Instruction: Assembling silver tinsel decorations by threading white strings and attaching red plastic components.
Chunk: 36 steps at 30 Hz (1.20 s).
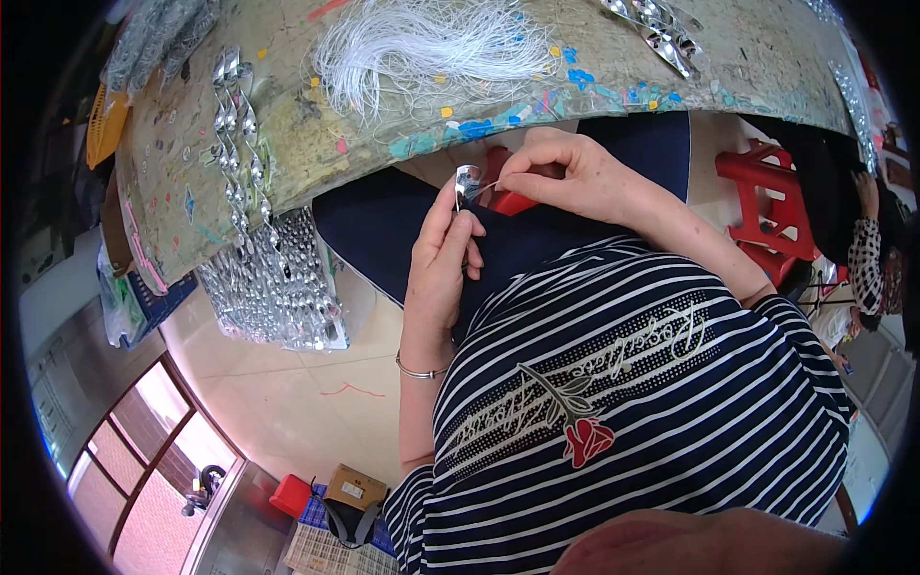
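My left hand (441, 259) pinches a short, shiny silver strip (467, 176) upright between thumb and fingers, above my lap. Close on its right, my right hand (565, 174) has thumb and forefinger pressed together on a thin thread (490, 185) that runs toward the strip. Whether the thread passes through the strip is too small to tell. Beyond my hands, a loose bundle of white threads (431, 53) lies on the worn table (297, 144). Twisted silver spirals (230, 125) stretch over the table's left part and hang past its edge.
More silver spirals (661, 38) lie at the table's far right. A large bunch of silver pieces (278, 292) hangs below the table's edge at left. A red plastic stool (771, 196) stands at right, near another person's patterned sleeve (865, 264). A cardboard box (353, 487) sits behind me on the left.
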Motion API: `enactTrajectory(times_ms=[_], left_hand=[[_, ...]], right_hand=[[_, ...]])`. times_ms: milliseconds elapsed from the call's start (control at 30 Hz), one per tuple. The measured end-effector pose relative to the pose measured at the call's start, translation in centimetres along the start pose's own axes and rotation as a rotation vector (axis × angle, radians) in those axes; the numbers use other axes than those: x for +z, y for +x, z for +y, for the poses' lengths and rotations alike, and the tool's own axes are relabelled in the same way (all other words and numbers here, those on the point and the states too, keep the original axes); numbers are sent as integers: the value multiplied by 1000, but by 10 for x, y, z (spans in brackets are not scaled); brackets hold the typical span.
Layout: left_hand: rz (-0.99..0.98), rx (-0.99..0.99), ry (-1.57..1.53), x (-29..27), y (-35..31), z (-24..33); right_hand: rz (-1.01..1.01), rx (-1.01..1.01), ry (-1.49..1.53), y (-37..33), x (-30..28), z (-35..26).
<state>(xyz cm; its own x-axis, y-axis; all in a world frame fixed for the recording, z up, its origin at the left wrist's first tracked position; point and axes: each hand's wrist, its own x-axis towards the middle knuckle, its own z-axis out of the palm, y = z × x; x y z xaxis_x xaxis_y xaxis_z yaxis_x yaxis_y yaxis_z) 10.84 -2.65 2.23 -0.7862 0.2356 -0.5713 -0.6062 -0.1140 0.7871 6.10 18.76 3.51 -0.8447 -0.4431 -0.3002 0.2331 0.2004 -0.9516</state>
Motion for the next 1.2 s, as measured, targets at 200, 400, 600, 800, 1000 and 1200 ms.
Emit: enactTrajectory(times_ms=[200, 400, 600, 800, 1000, 1200], left_hand=[[-10, -5, -11, 2, -1, 1], [-12, -30, 0, 2, -1, -1], [-12, -58, -20, 3, -2, -2], [6, -84, -34, 2, -2, -3], [13, -93, -41, 0, -1, -6], [8, -102, -49, -2, -2, -8]], right_hand=[[67, -83, -16, 3, 4, 14], [157, -203, -266, 7, 0, 17], [230, -315, -461, 8, 0, 17], [280, -406, -593, 9, -1, 20], [299, -398, -633, 9, -1, 22], [302, -477, -661, 11, 0, 25]])
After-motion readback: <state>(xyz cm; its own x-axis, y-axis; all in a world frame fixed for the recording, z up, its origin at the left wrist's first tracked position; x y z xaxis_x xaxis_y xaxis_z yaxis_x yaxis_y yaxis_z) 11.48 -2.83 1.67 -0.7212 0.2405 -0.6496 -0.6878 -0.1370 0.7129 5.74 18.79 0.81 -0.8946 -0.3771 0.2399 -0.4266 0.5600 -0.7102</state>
